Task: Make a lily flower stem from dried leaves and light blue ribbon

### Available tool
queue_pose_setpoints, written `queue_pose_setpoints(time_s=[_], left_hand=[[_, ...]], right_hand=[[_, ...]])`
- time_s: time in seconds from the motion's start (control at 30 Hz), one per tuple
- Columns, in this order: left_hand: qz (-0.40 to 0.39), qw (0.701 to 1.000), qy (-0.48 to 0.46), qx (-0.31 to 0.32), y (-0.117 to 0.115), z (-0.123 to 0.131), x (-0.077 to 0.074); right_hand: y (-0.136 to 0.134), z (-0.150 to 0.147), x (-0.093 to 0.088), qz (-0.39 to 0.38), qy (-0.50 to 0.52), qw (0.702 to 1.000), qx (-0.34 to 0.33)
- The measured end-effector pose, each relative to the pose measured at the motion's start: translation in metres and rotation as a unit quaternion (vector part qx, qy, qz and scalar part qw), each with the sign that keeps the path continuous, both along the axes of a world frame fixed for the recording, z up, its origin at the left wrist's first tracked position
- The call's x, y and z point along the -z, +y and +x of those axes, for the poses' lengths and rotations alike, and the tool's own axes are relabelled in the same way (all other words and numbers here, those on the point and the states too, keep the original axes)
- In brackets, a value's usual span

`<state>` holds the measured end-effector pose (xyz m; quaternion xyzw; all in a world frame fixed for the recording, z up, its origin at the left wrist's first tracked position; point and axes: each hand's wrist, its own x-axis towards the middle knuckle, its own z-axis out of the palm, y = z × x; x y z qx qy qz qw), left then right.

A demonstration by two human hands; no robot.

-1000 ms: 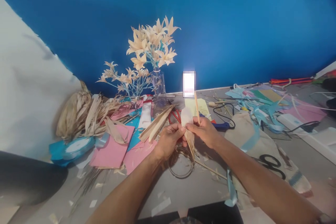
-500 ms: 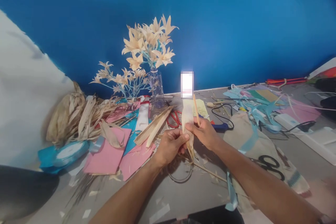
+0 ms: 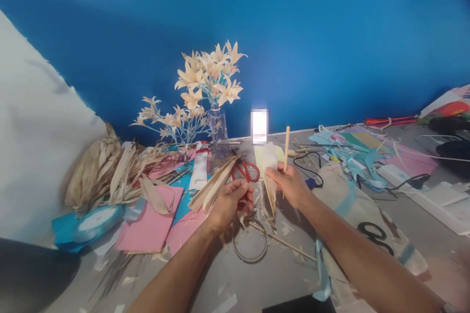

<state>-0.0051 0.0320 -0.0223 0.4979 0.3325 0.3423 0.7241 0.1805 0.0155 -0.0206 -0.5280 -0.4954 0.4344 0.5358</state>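
My right hand (image 3: 293, 185) pinches a pale dried husk (image 3: 270, 176) whose pointed end hangs down, and a thin light wooden stick (image 3: 287, 149) stands upright between the same fingers. To the left, apart from the husk, my left hand (image 3: 232, 201) has its fingers curled with thumb and forefinger together; a small scrap shows beneath them, but what they grip is too small to make out. Below my left hand a round metal ring (image 3: 250, 260) lies on the grey surface. Red-handled scissors (image 3: 245, 171) lie just behind my hands.
Husk flowers (image 3: 211, 76) stand in a clear vase (image 3: 218, 132) by the blue wall. Husks (image 3: 93, 171), pink sheets (image 3: 147, 234) and a ribbon roll (image 3: 96, 219) lie left. A cloth (image 3: 340, 195), black-handled scissors (image 3: 375, 237) and ribbons lie right. A bright screen (image 3: 259, 126) stands behind.
My left hand has let go of the husk and moved away from it to the left. My right hand, with husk and stick, has shifted right. The view has tilted slightly.
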Motion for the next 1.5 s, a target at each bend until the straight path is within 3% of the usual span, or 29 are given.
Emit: queue_pose_setpoints(time_s=[0.1,0.23,0.33,0.67,0.97,1.27,1.4,1.5], left_hand=[[0.004,1.0,0.002,-0.015,-0.005,0.003,-0.004],[0.056,0.992,0.109,-0.037,-0.009,0.006,-0.008],[0.046,0.989,0.133,-0.038,-0.008,0.005,-0.008],[-0.064,0.998,-0.016,0.025,-0.002,0.004,-0.004],[-0.046,0.996,-0.034,0.067,-0.006,-0.001,0.0],[0.039,0.994,0.05,0.086,-0.002,-0.009,-0.004],[-0.001,0.997,-0.01,0.082,-0.004,-0.006,-0.01],[-0.043,0.998,-0.027,0.042,-0.006,-0.004,-0.014]], right_hand=[[-0.005,-0.006,-0.004,0.028,-0.074,0.997,-0.026],[-0.012,-0.014,-0.006,0.04,-0.148,0.984,-0.092],[-0.012,-0.014,-0.004,0.034,-0.162,0.98,-0.113],[-0.012,-0.012,-0.01,0.002,-0.048,0.99,-0.13],[-0.019,-0.016,-0.007,-0.056,0.152,0.948,-0.274],[-0.024,-0.021,-0.015,-0.053,0.139,0.945,-0.29],[-0.023,-0.019,-0.014,-0.026,0.132,0.95,-0.28],[-0.021,-0.016,-0.013,-0.021,0.1,0.96,-0.263]])
